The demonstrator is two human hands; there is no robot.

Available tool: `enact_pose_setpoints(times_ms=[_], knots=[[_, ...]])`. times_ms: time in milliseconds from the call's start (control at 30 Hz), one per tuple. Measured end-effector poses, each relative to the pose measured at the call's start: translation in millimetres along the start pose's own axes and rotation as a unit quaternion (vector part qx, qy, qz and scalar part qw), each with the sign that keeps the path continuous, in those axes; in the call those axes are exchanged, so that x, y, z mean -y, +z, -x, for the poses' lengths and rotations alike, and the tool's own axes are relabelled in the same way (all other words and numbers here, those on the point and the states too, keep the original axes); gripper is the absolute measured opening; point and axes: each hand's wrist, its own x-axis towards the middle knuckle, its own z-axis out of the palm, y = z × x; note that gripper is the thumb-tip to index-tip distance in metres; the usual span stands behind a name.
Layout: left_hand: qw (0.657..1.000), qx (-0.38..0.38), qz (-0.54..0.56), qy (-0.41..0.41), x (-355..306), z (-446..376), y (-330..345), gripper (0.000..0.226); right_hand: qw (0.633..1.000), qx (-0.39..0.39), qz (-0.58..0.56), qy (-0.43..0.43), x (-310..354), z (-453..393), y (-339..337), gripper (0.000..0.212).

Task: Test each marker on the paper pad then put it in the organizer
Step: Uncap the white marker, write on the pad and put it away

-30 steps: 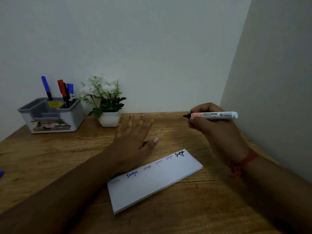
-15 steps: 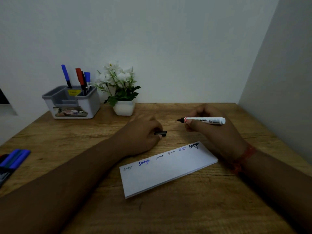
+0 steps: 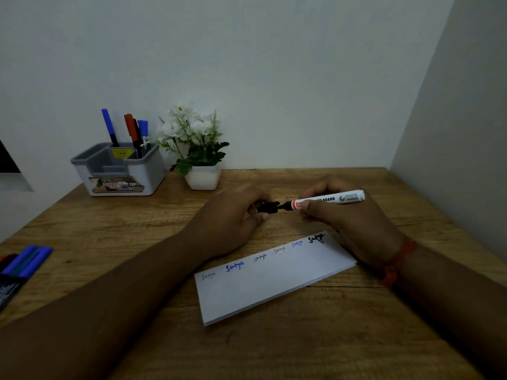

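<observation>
Plain white walls close in a corner behind the wooden desk (image 3: 343,338), and I take the paper pad (image 3: 274,281) in the middle of it as my landmark. A second ago my left hand (image 3: 233,218) lay flat with spread fingers just behind the pad, over the black cap (image 3: 267,207); now its fingers are curled round that cap and it has come up to meet the whiteboard marker (image 3: 329,199). My right hand (image 3: 345,218) grips the marker's white barrel, level, just behind the pad's far right corner, with the black tip pointing left into the cap's mouth. The cap looks right at the tip, not yet pushed home as far as I can judge.

Six scrawls run along the pad's far edge, the black one at the right end the boldest, so I read this marker as tested and being capped. Next it should go to the grey organizer (image 3: 120,171), well behind and left of the pad, beside the potted white flowers (image 3: 196,149), where several markers (image 3: 134,131) already stand. More markers (image 3: 22,266) lie far left of the pad, so the task is perhaps half done.
</observation>
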Motion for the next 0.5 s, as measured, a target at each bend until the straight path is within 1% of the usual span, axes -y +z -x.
enact_pose_setpoints(times_ms=[133, 300, 500], knots=[[0.999, -0.006, -0.023, 0.031, -2.4, 0.2, 0.4, 0.022, 1.0, 0.008, 0.009, -0.003, 0.0, 0.1, 0.7, 0.012], [0.997, -0.013, -0.043, 0.055, -7.9, 0.4, -0.3, 0.023, 1.0, 0.025, 0.003, -0.001, -0.5, -0.4, 0.7, 0.012], [0.998, -0.011, -0.029, 0.05, -7.5, 0.8, 0.3, 0.021, 0.999, 0.035, -0.01, -0.001, -2.6, -1.3, 0.2, 0.012]])
